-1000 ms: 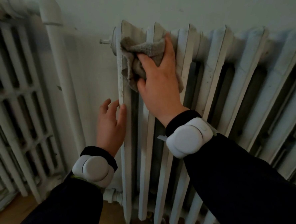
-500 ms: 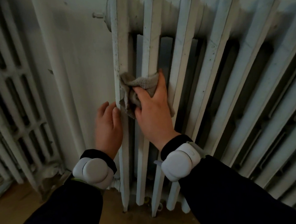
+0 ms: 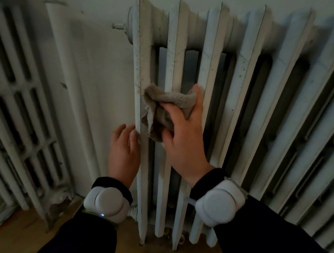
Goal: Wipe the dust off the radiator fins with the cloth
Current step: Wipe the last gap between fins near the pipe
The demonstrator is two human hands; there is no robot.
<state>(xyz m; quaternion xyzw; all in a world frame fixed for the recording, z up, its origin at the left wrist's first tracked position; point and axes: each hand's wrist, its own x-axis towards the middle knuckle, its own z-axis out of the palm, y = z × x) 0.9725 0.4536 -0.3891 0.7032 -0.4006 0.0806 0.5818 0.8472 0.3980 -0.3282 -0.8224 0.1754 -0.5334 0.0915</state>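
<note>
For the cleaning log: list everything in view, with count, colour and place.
radiator: one, white, centre to right, against the wall
cloth: one, grey-brown, on the leftmost fins at mid-height
second radiator: one, white, far left
pipe: one, white, upright between the radiators
floor: one, brown wood, bottom
wrist devices: two, white, one on each wrist
left hand: one, fingertips touching the leftmost fin's edge
right hand: one, grips the cloth

Blk sleeves (image 3: 71,241), wht wrist pods (image 3: 108,203), blue LED (image 3: 102,215)

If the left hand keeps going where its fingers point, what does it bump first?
Probably the end fin; fingertips of the left hand look nearly on its edge.
</note>
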